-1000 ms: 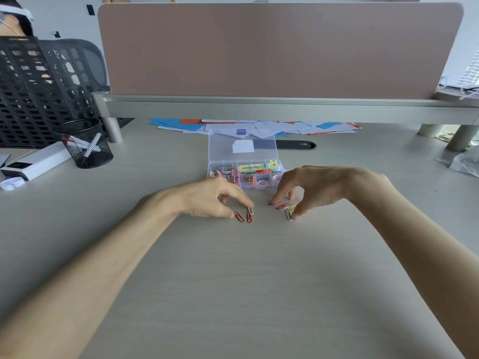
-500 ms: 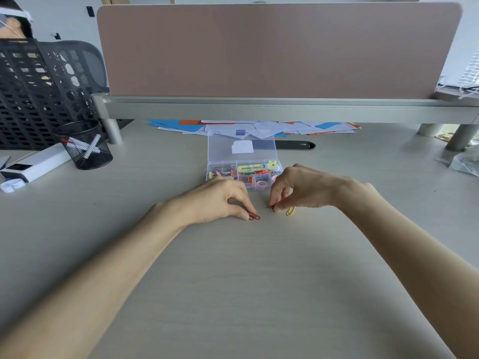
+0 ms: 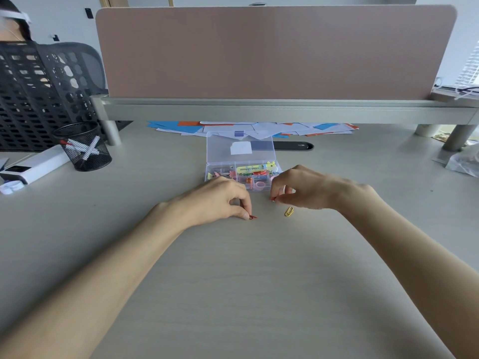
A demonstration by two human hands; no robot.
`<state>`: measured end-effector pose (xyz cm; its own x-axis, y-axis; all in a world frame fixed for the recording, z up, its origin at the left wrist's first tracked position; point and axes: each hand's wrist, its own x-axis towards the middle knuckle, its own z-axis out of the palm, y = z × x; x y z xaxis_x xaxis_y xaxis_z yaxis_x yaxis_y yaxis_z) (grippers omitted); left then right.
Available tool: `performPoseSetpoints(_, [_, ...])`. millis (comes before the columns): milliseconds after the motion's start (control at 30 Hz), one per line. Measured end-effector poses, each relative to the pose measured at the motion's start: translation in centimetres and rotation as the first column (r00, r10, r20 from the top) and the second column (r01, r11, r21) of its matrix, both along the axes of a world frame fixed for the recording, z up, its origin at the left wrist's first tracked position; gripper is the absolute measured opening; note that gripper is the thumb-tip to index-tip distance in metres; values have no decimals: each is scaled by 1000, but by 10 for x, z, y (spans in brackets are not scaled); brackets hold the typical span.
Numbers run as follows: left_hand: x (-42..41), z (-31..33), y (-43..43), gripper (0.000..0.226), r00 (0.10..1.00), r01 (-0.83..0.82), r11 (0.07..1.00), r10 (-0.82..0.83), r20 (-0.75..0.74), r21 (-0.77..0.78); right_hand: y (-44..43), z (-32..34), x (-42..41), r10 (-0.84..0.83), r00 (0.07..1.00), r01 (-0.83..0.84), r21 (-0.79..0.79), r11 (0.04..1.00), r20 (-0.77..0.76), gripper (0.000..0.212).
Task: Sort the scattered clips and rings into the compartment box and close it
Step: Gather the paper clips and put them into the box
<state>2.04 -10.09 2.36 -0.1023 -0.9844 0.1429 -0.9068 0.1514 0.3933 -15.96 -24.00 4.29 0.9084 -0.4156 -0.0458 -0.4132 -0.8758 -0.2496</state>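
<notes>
The clear compartment box (image 3: 210, 174) stands open on the desk ahead of me, its lid (image 3: 239, 149) tilted back, with coloured clips and pink rings inside. My left hand (image 3: 215, 200) pinches red paper clips (image 3: 252, 217) at the desk surface, just in front of the box. My right hand (image 3: 305, 189) pinches a red clip (image 3: 272, 199) a little above the desk, by the box's front right corner. A yellow paper clip (image 3: 289, 211) lies loose on the desk below my right hand.
A black mesh pen cup (image 3: 83, 146) and a white device (image 3: 33, 167) sit at the left. Coloured papers (image 3: 254, 128) lie under the raised shelf (image 3: 285, 111) behind the box. A black mesh chair and another person are at far left.
Both hands closed on clips and drew slightly toward the box. My right hand lifted a red clip and left the yellow one lying on the desk.
</notes>
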Motion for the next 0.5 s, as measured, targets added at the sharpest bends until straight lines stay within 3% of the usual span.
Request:
performPoseSetpoints(233, [-3,5,0,7,998,12,999,-14,53,31,2,3,0,10,1000,-10,-97,995,2,16])
performPoseSetpoints(500, [-2,6,2,8,982,-16,1000,18,189,-12,5,21,-10,-10,999,8,71,997,36,17])
